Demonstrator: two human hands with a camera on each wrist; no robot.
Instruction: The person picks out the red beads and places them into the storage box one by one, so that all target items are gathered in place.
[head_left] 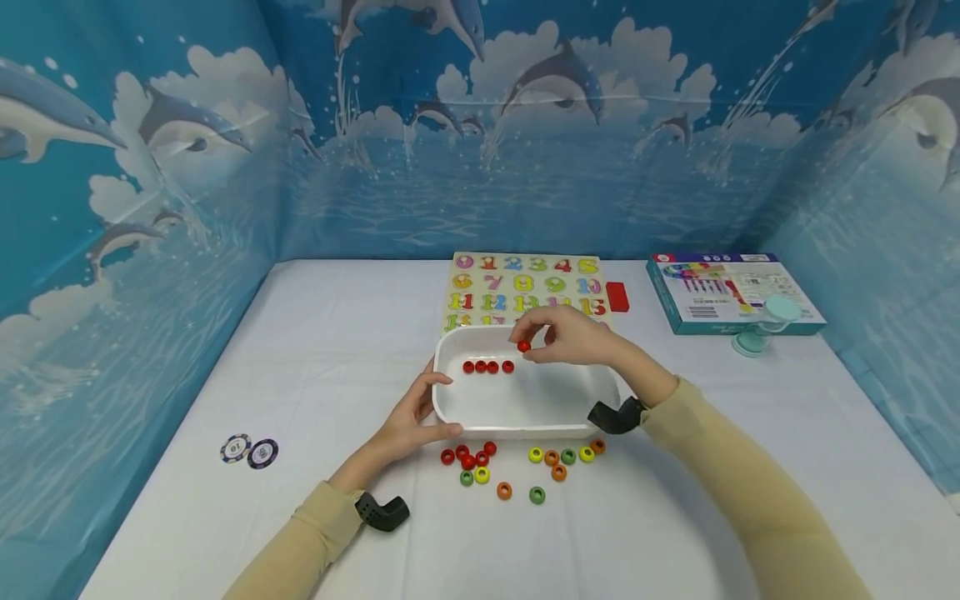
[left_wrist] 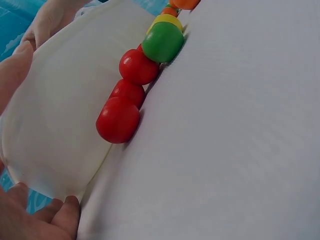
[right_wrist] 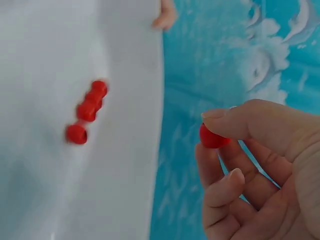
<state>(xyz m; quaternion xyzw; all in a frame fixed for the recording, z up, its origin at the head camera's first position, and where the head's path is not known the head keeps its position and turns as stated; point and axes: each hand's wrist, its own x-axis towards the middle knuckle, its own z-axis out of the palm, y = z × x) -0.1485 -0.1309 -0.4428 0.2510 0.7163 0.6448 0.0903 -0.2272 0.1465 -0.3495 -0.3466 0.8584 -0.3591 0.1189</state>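
Observation:
Above the far side of a white tray (head_left: 558, 400), my right hand (head_left: 566, 335) pinches a red bead (right_wrist: 214, 137) between thumb and fingertips. Several red beads (head_left: 481, 367) sit in a row inside the tray, the rightmost a little apart from the others. My left hand (head_left: 411, 415) grips the tray's left end, its thumb by the front corner and a finger over the rim. On the cloth just in front of the tray lie more red beads (left_wrist: 118, 120), with green beads (head_left: 537, 495), yellow beads (head_left: 536, 455) and orange beads (head_left: 505, 491) scattered about.
Behind the tray lies a number board (head_left: 525, 287) with a red block (head_left: 617, 297) at its right. A flat box (head_left: 735, 292) and a pale green plastic item (head_left: 750, 342) are at the back right. Two poker chips (head_left: 262, 453) lie at the left.

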